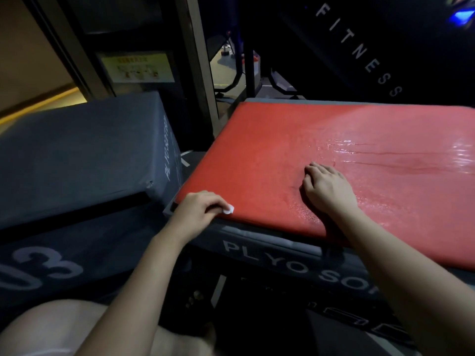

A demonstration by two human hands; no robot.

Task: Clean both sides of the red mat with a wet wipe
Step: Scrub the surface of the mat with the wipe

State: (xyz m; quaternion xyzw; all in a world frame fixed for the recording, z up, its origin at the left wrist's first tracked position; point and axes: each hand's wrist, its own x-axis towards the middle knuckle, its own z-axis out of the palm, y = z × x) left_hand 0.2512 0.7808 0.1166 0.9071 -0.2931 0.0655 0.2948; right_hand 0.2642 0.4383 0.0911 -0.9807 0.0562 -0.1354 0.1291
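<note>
Red mat [295, 140] is lying flat across the top of the soft plyo box [270, 255]. It is looking thin, floppy and light, with its right half shining wet and probably slippery, so the dry near-left corner is seeming the safest hold for flipping. Left hand [198, 211] is sitting at that corner, fingers [216, 200] pinching a small wet wipe [228, 209]. Right hand [326, 188] is resting on the mat's middle, fingers curled and gripping nothing visible.

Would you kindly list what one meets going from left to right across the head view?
grey box → left hand → wipe → right hand → wet patch of mat
</note>
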